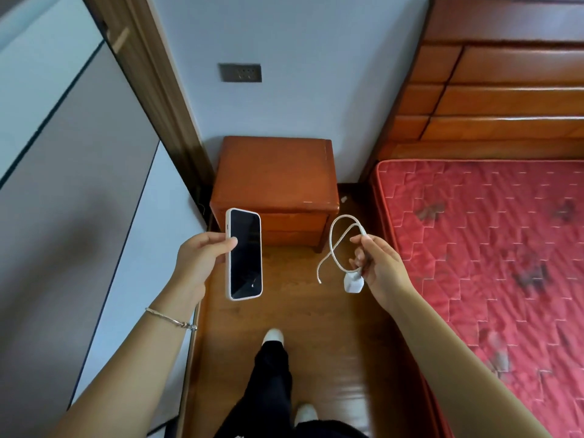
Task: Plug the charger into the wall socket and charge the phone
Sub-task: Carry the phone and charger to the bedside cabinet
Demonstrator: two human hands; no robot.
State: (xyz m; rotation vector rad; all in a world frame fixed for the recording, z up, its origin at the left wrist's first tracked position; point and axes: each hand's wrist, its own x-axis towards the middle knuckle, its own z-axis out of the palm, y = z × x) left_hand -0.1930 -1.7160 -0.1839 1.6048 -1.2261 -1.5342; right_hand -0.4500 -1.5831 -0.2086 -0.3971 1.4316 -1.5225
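My left hand (199,257) grips a phone (245,254) in a white case by its left edge, dark screen facing up. My right hand (377,267) pinches a white charger: the plug block (352,282) hangs below my fingers and the white cable (339,238) loops up to the left, its free end dangling. A grey wall socket (240,72) is set in the white wall, high above the bedside cabinet (275,175). Both hands hover in front of the cabinet, well short of the socket.
A bed with a red quilted mattress (486,248) and a wooden headboard (505,80) fills the right side. White wardrobe panels (63,153) line the left. I stand on a narrow strip of wooden floor (331,343) between them, my legs and white shoes below.
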